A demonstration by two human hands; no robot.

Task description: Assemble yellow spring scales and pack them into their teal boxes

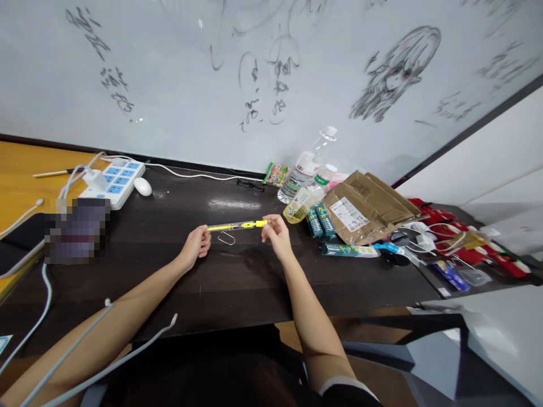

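A slim, long stick with clear and yellow parts (237,226) is stretched level between my two hands, just over the dark table. My left hand (197,243) is closed, pinching its left end. At the other end, the thumb and fingers of my right hand (277,233) grip the yellow tip. Just below the stick lies a thin, pale bent piece like a large paper clip (227,239). What kind of stick it is, I cannot make out.
Two bottles (297,178), green boxes (350,250) and a brown parcel (365,206) stand right. A power strip (120,183), a white mouse (143,186) and blurred phone-like object (78,229) sit left. White cables (139,350) cross the front left; a whiteboard (178,85) rises behind.
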